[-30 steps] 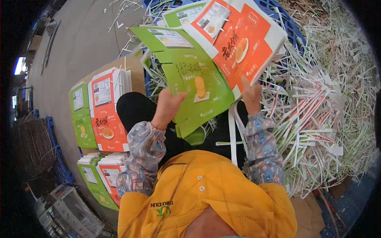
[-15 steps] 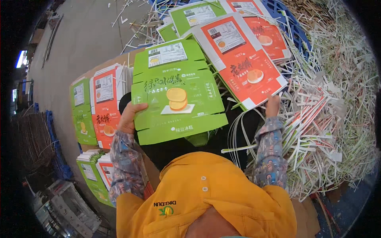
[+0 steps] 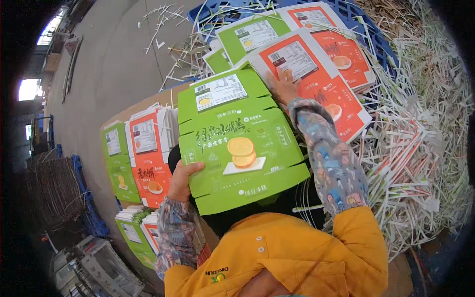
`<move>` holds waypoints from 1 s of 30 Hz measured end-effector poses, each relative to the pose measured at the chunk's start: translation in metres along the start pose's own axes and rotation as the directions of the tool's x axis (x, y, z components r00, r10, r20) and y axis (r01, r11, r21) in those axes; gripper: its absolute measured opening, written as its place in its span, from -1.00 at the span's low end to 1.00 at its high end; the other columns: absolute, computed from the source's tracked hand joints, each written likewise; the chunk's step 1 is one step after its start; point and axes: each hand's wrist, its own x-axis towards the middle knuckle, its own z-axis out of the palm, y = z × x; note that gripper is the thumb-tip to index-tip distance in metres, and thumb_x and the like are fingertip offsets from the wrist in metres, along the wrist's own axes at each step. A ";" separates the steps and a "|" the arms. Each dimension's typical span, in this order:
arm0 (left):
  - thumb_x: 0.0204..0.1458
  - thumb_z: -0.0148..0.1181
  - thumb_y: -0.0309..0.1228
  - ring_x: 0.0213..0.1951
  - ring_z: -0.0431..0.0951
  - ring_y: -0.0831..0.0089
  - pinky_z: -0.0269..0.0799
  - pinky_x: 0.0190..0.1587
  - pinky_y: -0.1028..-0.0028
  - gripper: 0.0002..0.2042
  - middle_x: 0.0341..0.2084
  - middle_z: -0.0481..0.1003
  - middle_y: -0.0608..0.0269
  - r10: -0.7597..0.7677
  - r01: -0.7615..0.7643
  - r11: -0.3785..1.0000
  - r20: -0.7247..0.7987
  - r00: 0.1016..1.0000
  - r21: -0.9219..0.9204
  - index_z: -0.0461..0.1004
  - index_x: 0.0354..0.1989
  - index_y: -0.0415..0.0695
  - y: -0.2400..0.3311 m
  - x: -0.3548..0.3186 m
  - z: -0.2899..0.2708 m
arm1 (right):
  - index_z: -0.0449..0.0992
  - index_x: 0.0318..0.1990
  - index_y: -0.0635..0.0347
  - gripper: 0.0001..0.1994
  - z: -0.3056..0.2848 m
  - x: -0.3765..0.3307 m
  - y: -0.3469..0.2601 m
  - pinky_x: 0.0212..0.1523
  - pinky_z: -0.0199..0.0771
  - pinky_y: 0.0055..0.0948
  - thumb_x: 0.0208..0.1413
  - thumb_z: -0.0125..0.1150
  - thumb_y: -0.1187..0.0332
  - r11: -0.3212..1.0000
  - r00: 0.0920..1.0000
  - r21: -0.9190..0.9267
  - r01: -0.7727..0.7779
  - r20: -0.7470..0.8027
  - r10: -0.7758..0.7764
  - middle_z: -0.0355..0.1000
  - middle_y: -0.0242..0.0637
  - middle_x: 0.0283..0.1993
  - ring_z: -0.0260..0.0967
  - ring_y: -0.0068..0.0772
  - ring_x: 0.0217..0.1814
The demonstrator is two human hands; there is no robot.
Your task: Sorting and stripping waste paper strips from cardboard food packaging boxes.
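Note:
My left hand (image 3: pixel 182 179) grips the left edge of a flat green carton blank (image 3: pixel 237 141) printed with a round cake picture, held level over my lap. My right hand (image 3: pixel 281 85) lies fingers spread on an orange carton blank (image 3: pixel 316 79), the top sheet of a stack in front of me. That orange sheet's near left corner is tucked behind the green one. More green blanks (image 3: pixel 250 37) and orange blanks (image 3: pixel 346 52) lie fanned beyond it on a blue plastic pallet (image 3: pixel 376 42).
Upright stacks of green and orange blanks (image 3: pixel 141 153) stand to my left on brown cardboard, with more stacks (image 3: pixel 136 232) below them. A large heap of paper trimmings (image 3: pixel 420 128) fills the right side. Grey concrete floor (image 3: pixel 104 59) stretches to the upper left.
The green blank has come down and toward me, held in my left hand alone. My right hand let go of the orange blank's edge and moved up onto its face on the stack.

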 end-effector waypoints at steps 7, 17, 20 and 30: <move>-0.29 0.08 -0.50 -0.28 0.46 0.31 0.43 -0.23 0.42 -0.52 -0.27 0.40 0.06 -0.026 0.031 0.997 -0.058 0.998 0.071 0.22 -0.08 -0.32 0.063 -0.025 0.004 | 0.08 0.07 -0.49 -0.51 0.031 0.011 -0.004 -0.06 -0.28 0.49 -0.08 0.00 0.10 0.986 0.995 0.129 -0.103 0.006 0.103 -0.24 -0.45 0.28 -0.42 0.01 0.28; -0.30 0.02 -0.51 -0.32 0.46 0.22 0.43 -0.28 0.38 -0.50 -0.27 0.38 0.03 0.451 -0.406 0.892 -0.316 0.835 0.200 0.19 -0.05 -0.26 0.093 -0.137 -0.047 | 0.05 0.15 -0.13 -0.45 0.022 0.028 0.023 0.06 -0.09 0.20 -0.04 -0.02 0.08 0.989 0.990 0.150 -0.008 0.140 -0.013 -0.14 -0.16 0.22 -0.25 0.05 0.25; -0.25 0.04 -0.51 -0.35 0.47 0.29 0.42 -0.30 0.42 -0.58 -0.33 0.40 0.06 0.433 -0.403 0.901 -0.366 0.824 0.160 0.25 -0.11 -0.28 0.085 -0.123 -0.039 | 0.18 0.05 0.26 -0.44 0.009 0.020 0.018 -0.05 0.21 -0.20 -0.03 0.00 0.04 0.775 0.994 0.626 0.089 -0.009 -0.107 0.19 0.02 0.00 0.13 -0.07 0.06; -0.21 0.10 -0.53 -0.28 0.43 0.46 0.34 -0.21 0.51 -0.62 -0.31 0.43 0.19 0.367 -0.376 0.925 0.124 0.922 0.057 0.29 -0.12 -0.28 0.066 -0.060 0.026 | 0.26 -0.16 0.27 -0.58 -0.122 -0.107 -0.017 -0.24 0.33 -0.50 0.07 -0.12 0.04 0.083 0.917 0.965 -0.251 0.264 -0.299 0.32 -0.25 -0.23 0.30 -0.44 -0.23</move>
